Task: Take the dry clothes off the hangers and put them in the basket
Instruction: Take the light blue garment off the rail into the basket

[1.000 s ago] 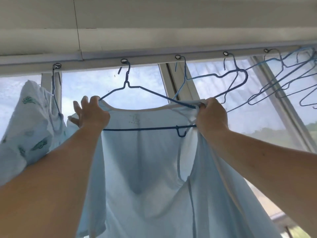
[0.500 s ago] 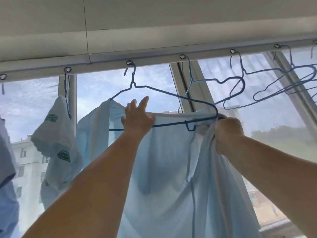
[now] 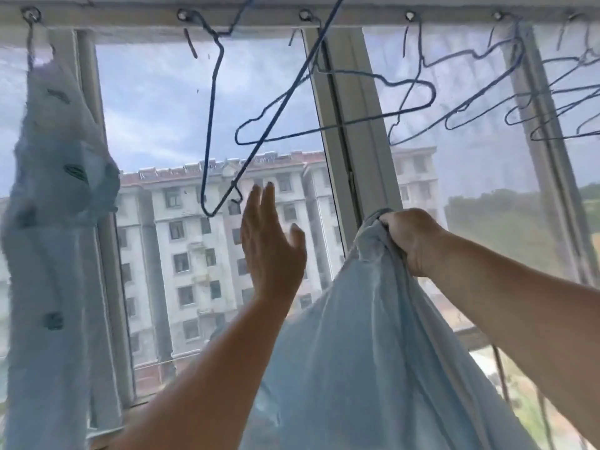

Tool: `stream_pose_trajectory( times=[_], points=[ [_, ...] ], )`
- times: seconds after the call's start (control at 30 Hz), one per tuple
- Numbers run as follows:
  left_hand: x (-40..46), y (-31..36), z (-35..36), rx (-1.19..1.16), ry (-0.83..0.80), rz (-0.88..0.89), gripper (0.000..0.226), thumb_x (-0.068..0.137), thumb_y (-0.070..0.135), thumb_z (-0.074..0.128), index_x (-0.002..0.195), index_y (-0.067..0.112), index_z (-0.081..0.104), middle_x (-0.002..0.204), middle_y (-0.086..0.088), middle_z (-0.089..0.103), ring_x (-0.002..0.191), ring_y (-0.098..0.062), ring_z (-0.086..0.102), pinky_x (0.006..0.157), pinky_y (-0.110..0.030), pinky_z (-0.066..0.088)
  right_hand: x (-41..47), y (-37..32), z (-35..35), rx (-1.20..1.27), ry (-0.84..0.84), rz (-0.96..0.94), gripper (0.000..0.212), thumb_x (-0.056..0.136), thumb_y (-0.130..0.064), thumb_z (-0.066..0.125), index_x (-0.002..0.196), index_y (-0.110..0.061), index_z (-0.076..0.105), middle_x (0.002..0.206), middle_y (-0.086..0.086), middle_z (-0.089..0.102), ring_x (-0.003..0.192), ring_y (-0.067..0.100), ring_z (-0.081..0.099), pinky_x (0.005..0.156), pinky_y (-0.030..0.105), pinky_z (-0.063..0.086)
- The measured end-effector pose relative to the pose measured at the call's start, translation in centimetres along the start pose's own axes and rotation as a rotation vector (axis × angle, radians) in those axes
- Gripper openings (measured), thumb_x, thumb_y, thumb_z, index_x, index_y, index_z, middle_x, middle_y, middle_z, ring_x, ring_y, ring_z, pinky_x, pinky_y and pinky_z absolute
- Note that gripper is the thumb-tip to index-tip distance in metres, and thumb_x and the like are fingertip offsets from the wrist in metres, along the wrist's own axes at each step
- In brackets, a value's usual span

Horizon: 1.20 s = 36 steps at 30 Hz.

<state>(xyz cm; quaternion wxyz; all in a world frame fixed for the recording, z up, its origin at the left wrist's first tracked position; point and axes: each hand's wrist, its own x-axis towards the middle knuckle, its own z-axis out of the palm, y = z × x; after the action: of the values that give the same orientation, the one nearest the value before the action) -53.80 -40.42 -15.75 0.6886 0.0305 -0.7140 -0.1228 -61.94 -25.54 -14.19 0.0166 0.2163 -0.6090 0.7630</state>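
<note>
While the right hand (image 3: 410,240) grips a bunched pale-blue cotton garment (image 3: 363,368) that hangs downward, clear of its tilted blue wire hanger (image 3: 212,131), the left hand (image 3: 268,248) is raised, fingers straight, holding nothing. One patterned pale garment (image 3: 55,222) hangs lengthwise at left. Several empty blue wire hangers (image 3: 402,102), too overlapped to count, dangle at right.

Pale blue cloth garment (image 3: 373,336), lower centre: thin, soft, matt, creased. Patterned pale cloth garment (image 3: 55,206), left edge: matt, light fabric w/ dark motifs. Blue wire hangers (image 3: 211,125), upper frame: thin coated wire, smooth, dull. White window frame (image 3: 354,141), centre: smooth, semi-gloss.
</note>
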Motion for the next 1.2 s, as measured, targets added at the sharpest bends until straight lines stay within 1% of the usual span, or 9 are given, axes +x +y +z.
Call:
stream_pose_trajectory(
  times=[0.17, 0.3, 0.37, 0.53, 0.67, 0.8, 0.9, 1.1, 1.2],
  points=[
    [-9.2, 0.9, 1.1, -0.297, -0.478, -0.277, 0.040, 0.082, -0.003, 0.054, 0.119, 0.011, 0.056, 0.113, -0.007, 0.061, 0.103, -0.020, 0.059, 0.091, -0.033, 0.049, -2.6, 5.7, -1.7, -0.155, -0.264, 0.055, 0.030, 0.091, 0.000, 0.043, 0.068, -0.008, 0.060, 0.055, 0.006, 0.057, 0.057, 0.019, 0.052, 0.047, 0.021, 0.046],
    [-15.3, 1.9, 0.7, -0.703, -0.862, -0.666, 0.029, 0.084, -0.011, 0.053, 0.105, 0.008, 0.056, 0.091, -0.006, 0.064, 0.077, -0.010, 0.060, 0.063, -0.014, 0.050, -4.8, 10.3, -3.9, -0.213, -0.350, 0.083, 0.027, 0.090, -0.002, 0.045, 0.071, -0.006, 0.064, 0.065, 0.009, 0.059, 0.060, 0.018, 0.053, 0.055, 0.030, 0.045],
    [-18.6, 1.8, 0.9, -0.717, -1.012, -0.703, 0.027, 0.083, -0.012, 0.052, 0.098, 0.009, 0.059, 0.084, -0.004, 0.065, 0.069, -0.009, 0.058, 0.062, -0.016, 0.046, -6.2, 12.3, -5.4, -0.168, -0.354, 0.136, 0.025, 0.091, -0.004, 0.045, 0.079, -0.006, 0.067, 0.068, 0.011, 0.058, 0.061, 0.020, 0.053, 0.057, 0.030, 0.045],
    [-28.1, 2.8, 2.1, -0.604, -1.369, -0.694, 0.017, 0.086, 0.005, 0.061, 0.103, 0.008, 0.062, 0.092, -0.001, 0.064, 0.086, -0.017, 0.061, 0.080, -0.028, 0.051, -10.5, 17.0, -9.4, -0.023, -0.292, 0.210, 0.031, 0.091, 0.000, 0.041, 0.076, -0.008, 0.067, 0.069, 0.011, 0.056, 0.062, 0.019, 0.050, 0.060, 0.030, 0.043],
    [-34.2, 3.1, 2.7, -0.400, -1.492, -0.645, 0.017, 0.089, 0.017, 0.057, 0.097, 0.008, 0.068, 0.096, -0.006, 0.069, 0.091, -0.022, 0.064, 0.082, -0.033, 0.052, -13.0, 19.1, -12.4, 0.092, -0.189, 0.249, 0.036, 0.092, -0.001, 0.038, 0.073, -0.010, 0.067, 0.062, 0.006, 0.057, 0.058, 0.016, 0.053, 0.056, 0.024, 0.045],
    [-38.5, 3.2, 2.6, -0.279, -1.554, -0.638, 0.019, 0.094, 0.018, 0.045, 0.080, 0.015, 0.058, 0.087, -0.005, 0.061, 0.084, -0.022, 0.056, 0.062, -0.024, 0.040, -15.1, 21.1, -15.9, 0.069, -0.157, 0.319, 0.029, 0.091, 0.002, 0.037, 0.080, -0.009, 0.062, 0.067, 0.008, 0.056, 0.059, 0.015, 0.054, 0.055, 0.023, 0.047],
    [-40.3, 3.7, 2.7, -0.292, -1.520, -0.734, 0.017, 0.094, 0.017, 0.042, 0.082, 0.019, 0.054, 0.086, 0.003, 0.057, 0.084, -0.017, 0.051, 0.060, -0.016, 0.035, -16.5, 22.8, -19.2, -0.064, -0.203, 0.420, 0.016, 0.082, -0.001, 0.052, 0.084, -0.014, 0.061, 0.076, 0.006, 0.059, 0.068, 0.017, 0.055, 0.061, 0.027, 0.046],
    [-41.6, 5.8, 3.1, -0.365, -1.557, -0.958, 0.024, 0.090, 0.026, 0.049, 0.098, 0.010, 0.065, 0.099, -0.014, 0.067, 0.094, -0.030, 0.063, 0.086, -0.044, 0.050, -18.9, 26.0, -24.8, -0.376, -0.336, 0.678, 0.057, 0.052, -0.026, 0.086, 0.103, -0.021, 0.061, 0.108, 0.008, 0.061, 0.095, 0.023, 0.063, 0.076, 0.031, 0.055],
    [-40.7, 6.1, 3.3, -0.404, -1.571, -1.025, 0.032, 0.077, 0.035, 0.060, 0.095, 0.009, 0.068, 0.099, -0.019, 0.069, 0.088, -0.030, 0.065, 0.086, -0.050, 0.051, -19.7, 27.3, -26.6, -0.666, -0.436, 0.752, 0.051, 0.050, -0.035, 0.087, 0.095, -0.019, 0.067, 0.100, 0.006, 0.069, 0.094, 0.023, 0.065, 0.087, 0.039, 0.053]
  ],
)
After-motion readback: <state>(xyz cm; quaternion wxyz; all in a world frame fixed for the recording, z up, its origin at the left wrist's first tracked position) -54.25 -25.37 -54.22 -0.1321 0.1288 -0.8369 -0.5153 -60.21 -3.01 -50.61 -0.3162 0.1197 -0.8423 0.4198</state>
